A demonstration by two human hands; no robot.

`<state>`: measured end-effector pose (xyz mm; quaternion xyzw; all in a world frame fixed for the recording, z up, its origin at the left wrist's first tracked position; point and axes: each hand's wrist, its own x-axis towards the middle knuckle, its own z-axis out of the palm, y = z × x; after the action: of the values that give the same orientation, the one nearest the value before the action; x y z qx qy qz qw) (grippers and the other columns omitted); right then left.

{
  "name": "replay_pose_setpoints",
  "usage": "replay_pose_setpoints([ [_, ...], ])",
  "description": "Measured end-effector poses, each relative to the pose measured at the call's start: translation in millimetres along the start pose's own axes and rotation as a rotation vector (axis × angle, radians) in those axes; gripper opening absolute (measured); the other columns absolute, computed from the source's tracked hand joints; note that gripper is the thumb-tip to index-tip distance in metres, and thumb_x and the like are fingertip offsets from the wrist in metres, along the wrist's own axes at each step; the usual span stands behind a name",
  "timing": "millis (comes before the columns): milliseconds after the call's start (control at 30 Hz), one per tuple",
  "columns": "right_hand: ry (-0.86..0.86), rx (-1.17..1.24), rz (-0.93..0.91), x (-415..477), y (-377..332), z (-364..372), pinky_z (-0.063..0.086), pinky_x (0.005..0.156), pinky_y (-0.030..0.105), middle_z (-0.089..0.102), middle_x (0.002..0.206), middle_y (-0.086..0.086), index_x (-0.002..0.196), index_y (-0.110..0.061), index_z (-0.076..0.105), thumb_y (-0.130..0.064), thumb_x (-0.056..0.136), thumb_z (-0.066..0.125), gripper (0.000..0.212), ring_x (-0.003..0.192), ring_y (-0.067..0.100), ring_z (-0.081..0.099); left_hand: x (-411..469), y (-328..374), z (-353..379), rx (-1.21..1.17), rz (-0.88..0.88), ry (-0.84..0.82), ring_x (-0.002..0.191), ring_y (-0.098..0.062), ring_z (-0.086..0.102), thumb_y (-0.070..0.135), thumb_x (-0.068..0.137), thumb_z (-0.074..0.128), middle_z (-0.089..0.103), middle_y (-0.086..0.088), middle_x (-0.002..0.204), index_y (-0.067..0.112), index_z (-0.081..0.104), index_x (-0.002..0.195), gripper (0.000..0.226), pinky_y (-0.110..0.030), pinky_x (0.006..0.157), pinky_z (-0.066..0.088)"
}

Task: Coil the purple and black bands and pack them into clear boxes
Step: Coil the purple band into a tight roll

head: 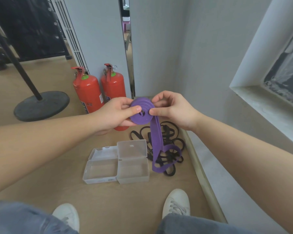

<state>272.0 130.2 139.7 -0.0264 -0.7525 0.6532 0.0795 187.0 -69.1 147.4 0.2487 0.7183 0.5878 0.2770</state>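
Two clear rectangular plastic boxes [100, 171] lie open side by side on the floor. Beyond the boxes I count two red cylindrical metal fire extinguishers [88, 93] and one black round stand base [41, 105]. Above the boxes there is one purple flat rubber band [141, 114]. Just beside them is a tangle of thin black bands [170, 130], too knotted to count. Two white lace-up shoes [176, 203] are on the near side.
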Motion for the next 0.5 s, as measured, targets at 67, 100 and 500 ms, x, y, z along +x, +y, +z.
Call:
replay_pose_setpoints([
  [67,-0.01,-0.06,-0.015,0.5,-0.5,-0.3,0.061,0.077,0.037,0.077,0.089,0.011,0.093,-0.013,0.063,0.007,0.082,0.078,0.027,0.08,0.023,0.075,-0.3,2.8,-3.5,0.111,-0.012,-0.002,0.102,-0.02,0.075,0.017,0.095,0.068,0.076,-0.011,0.111,0.009,0.062,0.12,0.028,-0.038,0.083,0.063],
  [100,-0.014,-0.096,-0.02,1.1,-0.4,-0.2,0.061,0.079,0.038,0.077,0.089,0.012,0.093,-0.013,0.063,0.008,0.082,0.078,0.028,0.08,0.023,0.074,-0.5,4.7,-5.7,0.203,-0.016,0.0,0.099,-0.017,0.075,0.021,0.091,0.073,0.077,-0.008,0.108,0.012,0.065,0.117,0.028,-0.038,0.081,0.063],
  [500,-0.004,-0.214,-0.111,-0.9,-4.6,5.6,0.058,0.079,0.037,0.072,0.083,0.009,0.084,-0.022,0.067,-0.007,0.074,0.09,0.029,0.077,0.019,0.068,-4.0,5.5,-4.4,0.133,-0.017,-0.039,0.098,-0.026,0.076,0.008,0.087,0.075,0.075,-0.015,0.11,0.01,0.066,0.11,0.025,-0.043,0.087,0.062],
])
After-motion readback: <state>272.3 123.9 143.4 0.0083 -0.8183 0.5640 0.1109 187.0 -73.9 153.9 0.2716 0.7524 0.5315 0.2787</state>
